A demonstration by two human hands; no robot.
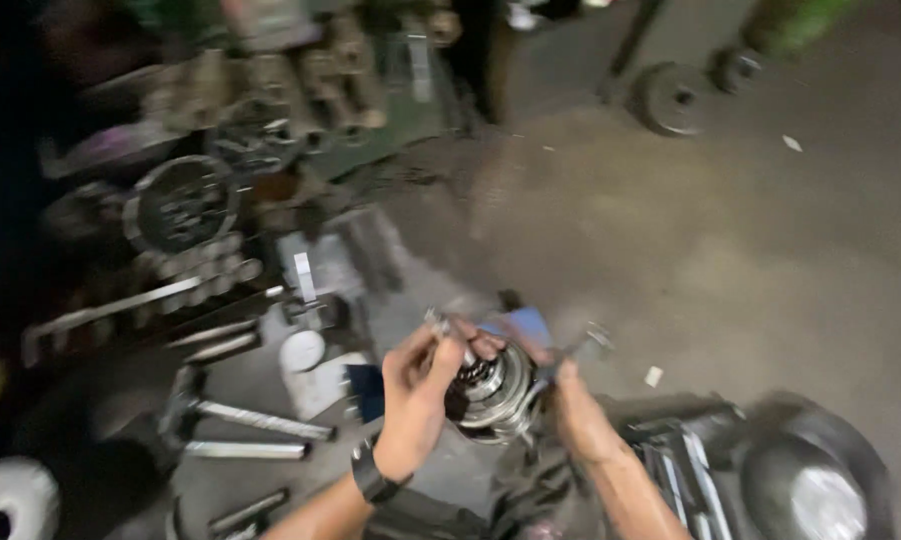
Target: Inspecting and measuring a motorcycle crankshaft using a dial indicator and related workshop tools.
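Note:
A round shiny metal part, like a drum with toothed rings inside, is held up between both hands over the floor. My left hand grips its left rim and also holds a thin metal tool that sticks up from the fingers; a dark band is on that wrist. My right hand clasps the part's right side from behind. A blue cloth lies just beyond the part. The picture is blurred by motion.
Metal bars and tools lie on the floor at the left, with a round toothed disc and other machine parts behind. A dark round pan sits at lower right. Two wheels stand at the back on grey concrete.

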